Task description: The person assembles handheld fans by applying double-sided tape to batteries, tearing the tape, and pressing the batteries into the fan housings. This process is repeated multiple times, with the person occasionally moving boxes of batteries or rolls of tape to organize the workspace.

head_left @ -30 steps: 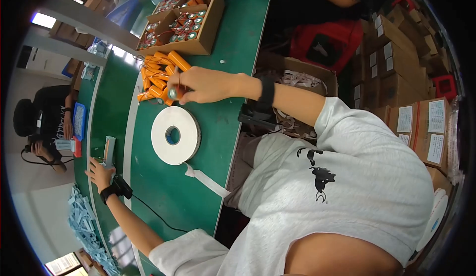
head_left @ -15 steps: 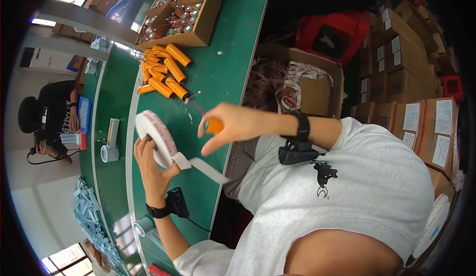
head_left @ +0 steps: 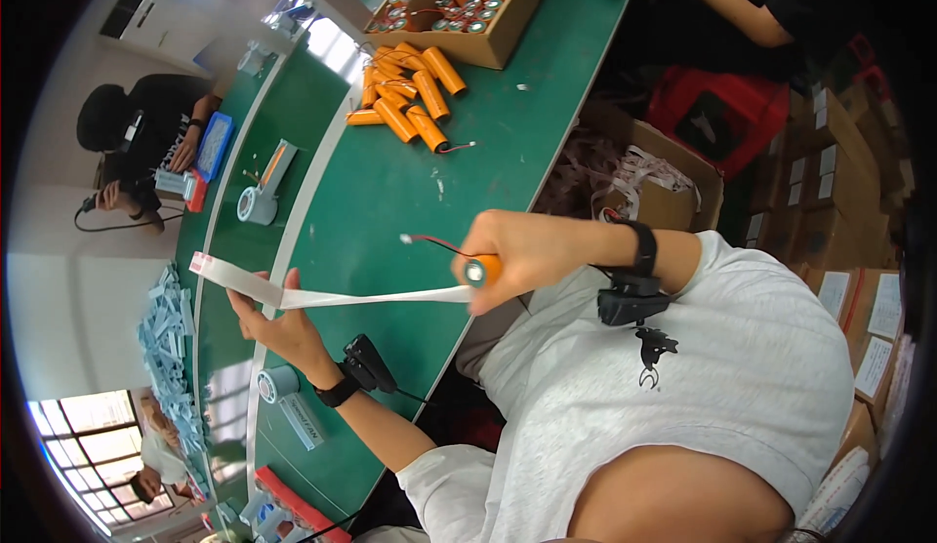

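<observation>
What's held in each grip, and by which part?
Right grip: orange cylinder, around its side, one end exposed; tape strip apparently pinched near its outer end. Left grip: white tape roll, exact contact spot unclear.

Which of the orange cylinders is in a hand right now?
The orange cylinder in the right hand, its round end facing the camera. The other loose ones lie together on the green table, beside the cardboard box.
</observation>
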`<state>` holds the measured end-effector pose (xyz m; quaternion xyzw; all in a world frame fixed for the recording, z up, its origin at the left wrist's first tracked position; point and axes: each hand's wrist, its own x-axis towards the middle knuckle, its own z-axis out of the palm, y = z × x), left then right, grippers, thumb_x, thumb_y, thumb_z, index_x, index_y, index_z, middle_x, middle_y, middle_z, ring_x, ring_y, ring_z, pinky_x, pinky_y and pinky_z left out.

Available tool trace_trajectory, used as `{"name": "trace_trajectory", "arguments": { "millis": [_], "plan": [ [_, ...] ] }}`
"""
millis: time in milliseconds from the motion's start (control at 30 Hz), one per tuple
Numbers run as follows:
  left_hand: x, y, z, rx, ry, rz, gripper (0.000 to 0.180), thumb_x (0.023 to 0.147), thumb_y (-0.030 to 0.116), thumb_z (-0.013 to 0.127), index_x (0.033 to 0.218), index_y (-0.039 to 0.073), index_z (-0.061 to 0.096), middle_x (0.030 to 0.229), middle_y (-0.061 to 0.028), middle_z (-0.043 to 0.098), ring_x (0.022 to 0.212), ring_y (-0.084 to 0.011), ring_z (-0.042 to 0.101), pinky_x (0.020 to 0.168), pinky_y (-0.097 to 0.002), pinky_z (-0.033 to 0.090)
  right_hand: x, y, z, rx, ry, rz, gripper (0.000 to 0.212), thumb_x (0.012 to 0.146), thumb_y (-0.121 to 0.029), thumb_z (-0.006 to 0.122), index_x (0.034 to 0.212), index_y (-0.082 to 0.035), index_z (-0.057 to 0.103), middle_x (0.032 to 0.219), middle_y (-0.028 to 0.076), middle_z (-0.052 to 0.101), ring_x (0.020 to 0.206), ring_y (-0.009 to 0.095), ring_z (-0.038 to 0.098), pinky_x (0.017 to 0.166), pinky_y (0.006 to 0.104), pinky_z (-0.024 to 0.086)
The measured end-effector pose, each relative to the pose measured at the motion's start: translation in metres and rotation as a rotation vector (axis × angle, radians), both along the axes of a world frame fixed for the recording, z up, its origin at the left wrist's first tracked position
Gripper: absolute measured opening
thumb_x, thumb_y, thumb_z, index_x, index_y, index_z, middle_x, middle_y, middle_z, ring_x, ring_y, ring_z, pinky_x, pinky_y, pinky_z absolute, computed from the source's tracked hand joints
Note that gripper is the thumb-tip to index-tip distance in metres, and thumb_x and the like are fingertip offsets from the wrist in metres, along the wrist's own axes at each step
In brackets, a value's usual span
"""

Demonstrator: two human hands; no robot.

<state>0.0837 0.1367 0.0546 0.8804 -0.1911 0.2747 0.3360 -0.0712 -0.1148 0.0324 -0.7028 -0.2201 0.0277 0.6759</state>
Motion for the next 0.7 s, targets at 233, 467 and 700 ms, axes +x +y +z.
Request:
{"name": "trace_trajectory", "arguments": {
  "millis": [233,467,700],
  "plan": [
    [-0.013,0.004,-0.021,-0.161,0.089,-0.187,0.072,0.063,0.012,0.077,0.122,-0.003,0.04,0.112,-0.0133,0.052,0.107,-0.0255,0.045,0.087,-0.0362,0.036,0.018,-0.033,0.026,-0.286,0.104,-0.235,0.03,0.08,-0.021,0.063,0.096,0.001,0.053,0.074,0.006,0.057,0.059,0.012,0.051,0.054,0.0262,0.041],
    [-0.022,-0.015,-0.032,0.027,-0.141,-0.164,0.07,0.06,0.011,0.078,0.118,-0.005,0.043,0.113,-0.0163,0.051,0.104,-0.0292,0.048,0.087,-0.0359,0.037,0.106,0.045,0.052,-0.043,-0.306,-0.369,0.031,0.082,-0.023,0.058,0.092,0.006,0.054,0.076,0.013,0.058,0.067,0.019,0.058,0.06,0.0316,0.043],
    [-0.023,-0.009,-0.034,0.27,-0.363,-0.182,0.068,0.054,0.009,0.077,0.113,-0.007,0.047,0.102,-0.0174,0.054,0.102,-0.0327,0.047,0.086,-0.037,0.034,0.131,0.076,0.034,0.009,-0.157,-0.377,0.028,0.081,-0.021,0.058,0.089,0.006,0.055,0.076,0.013,0.059,0.068,0.019,0.057,0.062,0.0311,0.043]
  ]
}}
